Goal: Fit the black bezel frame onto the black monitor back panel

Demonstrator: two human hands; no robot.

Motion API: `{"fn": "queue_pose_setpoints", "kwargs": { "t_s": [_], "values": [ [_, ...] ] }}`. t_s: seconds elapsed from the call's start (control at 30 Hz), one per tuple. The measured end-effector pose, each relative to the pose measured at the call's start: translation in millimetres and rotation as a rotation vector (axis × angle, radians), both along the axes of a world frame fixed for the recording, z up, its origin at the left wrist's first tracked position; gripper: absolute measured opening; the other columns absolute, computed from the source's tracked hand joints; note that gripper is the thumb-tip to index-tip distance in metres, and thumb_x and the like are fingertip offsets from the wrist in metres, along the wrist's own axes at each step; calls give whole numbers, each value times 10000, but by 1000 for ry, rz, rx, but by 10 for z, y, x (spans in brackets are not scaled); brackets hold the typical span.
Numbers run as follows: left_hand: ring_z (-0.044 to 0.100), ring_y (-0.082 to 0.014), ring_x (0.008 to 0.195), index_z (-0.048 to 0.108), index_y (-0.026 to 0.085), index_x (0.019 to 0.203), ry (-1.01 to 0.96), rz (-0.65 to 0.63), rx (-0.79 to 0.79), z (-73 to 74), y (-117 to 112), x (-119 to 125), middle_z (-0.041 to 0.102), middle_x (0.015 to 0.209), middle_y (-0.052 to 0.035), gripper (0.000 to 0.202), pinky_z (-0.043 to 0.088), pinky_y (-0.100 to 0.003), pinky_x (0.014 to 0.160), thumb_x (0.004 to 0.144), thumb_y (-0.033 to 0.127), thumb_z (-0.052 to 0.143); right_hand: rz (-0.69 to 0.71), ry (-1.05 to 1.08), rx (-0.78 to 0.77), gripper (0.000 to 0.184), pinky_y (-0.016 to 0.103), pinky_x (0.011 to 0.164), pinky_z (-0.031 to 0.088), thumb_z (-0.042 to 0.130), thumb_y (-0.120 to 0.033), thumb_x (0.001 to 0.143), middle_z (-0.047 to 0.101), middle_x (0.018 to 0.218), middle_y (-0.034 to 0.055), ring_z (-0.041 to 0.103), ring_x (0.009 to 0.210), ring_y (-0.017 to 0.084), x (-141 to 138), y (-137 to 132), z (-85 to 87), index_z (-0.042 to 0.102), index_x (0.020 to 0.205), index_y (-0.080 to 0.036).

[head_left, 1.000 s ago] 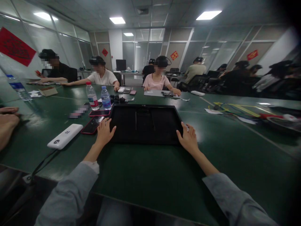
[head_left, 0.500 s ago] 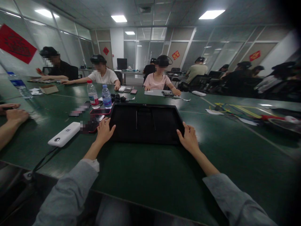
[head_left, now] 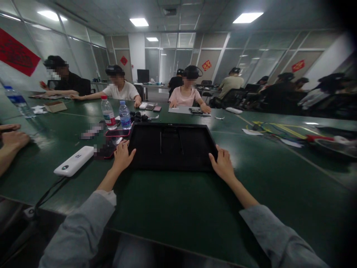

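A wide black monitor frame (head_left: 171,165) lies on the green table in front of me, with a raised rim and two thin upright lines showing inside it. My left hand (head_left: 122,156) grips its left side, thumb over the edge and fingers along the outside. On the opposite side, my right hand (head_left: 223,162) holds the right edge in the same way. Close to my left fingers lies a dark phone with a red edge (head_left: 107,150). Behind that is another red-edged phone (head_left: 117,133).
Left of my arm lies a white power bank (head_left: 74,160) with a black cord. Two water bottles, one red-capped (head_left: 108,113) and one blue-capped (head_left: 124,116), stand behind the phones. Another person's hands (head_left: 15,139) rest at the far left. Yellow cables (head_left: 275,128) lie at right; several people sit beyond.
The whole view has shifted slightly, so most things sit a little further left. Both hands stay on the monitor frame, with no clear movement of it on the table.
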State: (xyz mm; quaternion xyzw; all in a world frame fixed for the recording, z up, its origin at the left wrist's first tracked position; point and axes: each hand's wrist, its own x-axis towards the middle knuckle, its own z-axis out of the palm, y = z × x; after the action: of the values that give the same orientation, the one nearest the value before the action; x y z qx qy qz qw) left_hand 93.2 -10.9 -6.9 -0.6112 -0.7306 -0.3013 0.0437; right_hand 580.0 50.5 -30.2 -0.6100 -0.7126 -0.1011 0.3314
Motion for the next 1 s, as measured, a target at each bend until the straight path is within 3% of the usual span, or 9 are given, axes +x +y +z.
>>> {"fn": "queue_pose_setpoints", "kwargs": {
  "t_s": [0.43, 0.63, 1.0],
  "values": [
    [394, -382, 1463, 416, 180, 1518, -34, -2, -18, -9, 13, -17, 409, 1561, -223, 613, 406, -647, 1114, 988, 478, 493, 6, -3, 21, 740, 575, 1068, 450, 301, -583, 1018, 511, 1317, 255, 488, 1279, 380, 1, -7, 0, 393, 1537, -64],
    [398, -383, 1466, 397, 165, 1525, -42, 5, -27, -7, 12, -19, 404, 1567, -224, 624, 406, -655, 1115, 993, 477, 489, -13, -9, 6, 752, 548, 1080, 449, 299, -573, 1024, 518, 1307, 266, 504, 1266, 375, -9, -18, 15, 406, 1519, -17],
    [511, -398, 1371, 454, 156, 1474, -109, 104, -95, 10, 42, -48, 488, 1470, -239, 561, 477, -616, 1051, 991, 439, 494, 23, 2, 62, 741, 581, 1070, 452, 298, -568, 1019, 531, 1306, 280, 499, 1275, 385, 10, 15, -34, 410, 1499, -16]
  ]
}}
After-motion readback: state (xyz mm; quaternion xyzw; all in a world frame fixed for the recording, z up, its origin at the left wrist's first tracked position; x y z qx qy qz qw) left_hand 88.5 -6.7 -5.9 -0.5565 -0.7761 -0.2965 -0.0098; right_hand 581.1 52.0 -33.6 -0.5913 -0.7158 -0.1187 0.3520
